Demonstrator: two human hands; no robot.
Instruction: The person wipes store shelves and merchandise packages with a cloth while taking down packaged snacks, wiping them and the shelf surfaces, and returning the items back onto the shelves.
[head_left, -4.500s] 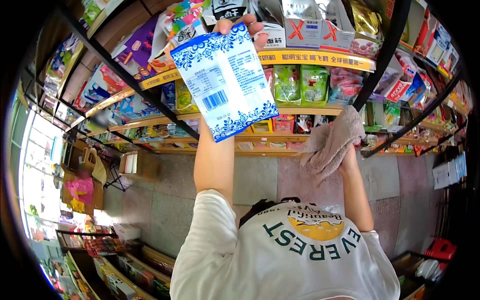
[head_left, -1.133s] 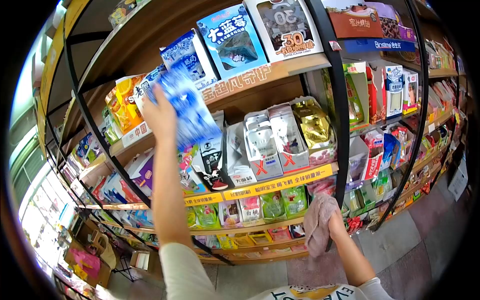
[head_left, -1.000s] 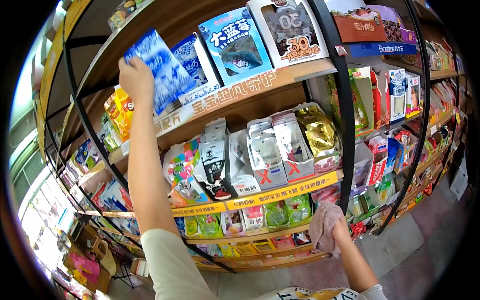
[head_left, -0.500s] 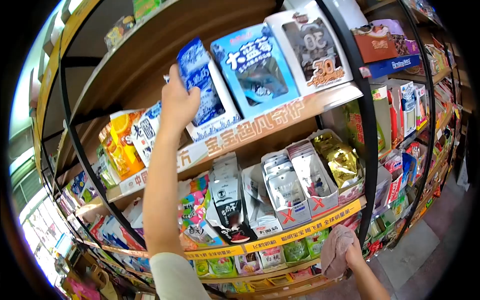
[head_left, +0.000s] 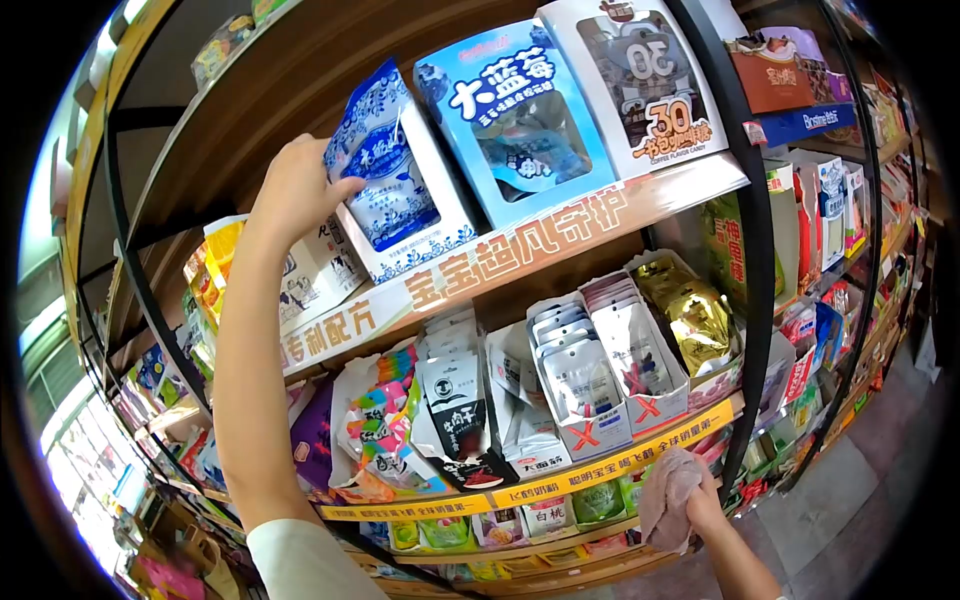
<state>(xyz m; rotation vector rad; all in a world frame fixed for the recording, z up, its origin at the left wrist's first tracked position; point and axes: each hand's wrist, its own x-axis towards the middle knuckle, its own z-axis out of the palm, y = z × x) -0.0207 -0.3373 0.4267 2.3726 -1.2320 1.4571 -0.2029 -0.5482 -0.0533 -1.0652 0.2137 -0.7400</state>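
My left hand [head_left: 300, 188] is closed at the left edge of a blue-and-white candy bag [head_left: 388, 175], its thumb on the front. The bag stands tilted in a white display box [head_left: 425, 243] with a blue flower pattern; the other fingertips are hidden behind it. Directly to the right is a light-blue blueberry candy box [head_left: 545, 185], followed by a white coffee candy box [head_left: 672, 120]. Low at the right, my right hand [head_left: 706, 508] is wrapped around a crumpled greyish-pink cloth [head_left: 668, 500], in front of the lower shelf edge.
The upper shelf has an orange-lettered edge strip [head_left: 520, 238]. Below, open cartons hold silver pouches [head_left: 582, 378], gold bags [head_left: 692, 312] and black-and-white jerky bags [head_left: 455, 400]. A black shelf post [head_left: 755, 250] rises at the right. More stocked shelves stand beyond it.
The view has shifted, bringing the upper shelf boxes closer. My left hand has moved left and its thumb now rests on the bag's front edge. My right hand still holds the cloth.
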